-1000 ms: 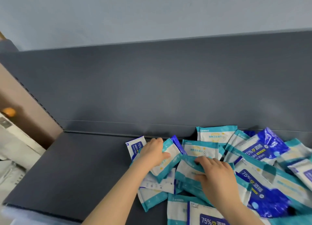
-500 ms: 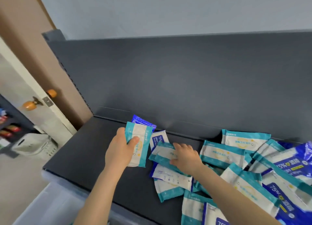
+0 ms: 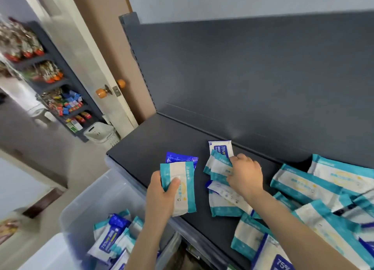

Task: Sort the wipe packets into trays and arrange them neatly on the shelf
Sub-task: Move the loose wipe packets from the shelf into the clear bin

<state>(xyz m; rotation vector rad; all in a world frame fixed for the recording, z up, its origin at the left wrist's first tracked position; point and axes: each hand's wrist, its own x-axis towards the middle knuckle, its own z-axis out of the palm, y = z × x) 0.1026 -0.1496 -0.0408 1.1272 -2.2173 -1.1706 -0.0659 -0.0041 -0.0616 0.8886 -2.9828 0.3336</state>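
My left hand grips a teal-and-white wipe packet with a blue packet behind it, held over the front edge of the dark shelf. My right hand grips a teal-and-white packet lying on the shelf, beside a blue-and-white packet. A loose pile of teal and blue packets covers the shelf's right side. Below the shelf's edge stands a clear plastic bin with several packets inside.
The shelf's dark back panel rises behind the packets. At the left are a door with orange knobs, a white basket on the floor and a far rack of snack goods. A second clear bin sits at the lower left.
My view has swung left and down, bringing the bins into sight. My left hand has carried its packets back toward the shelf's front edge. My right hand stays on a teal packet.
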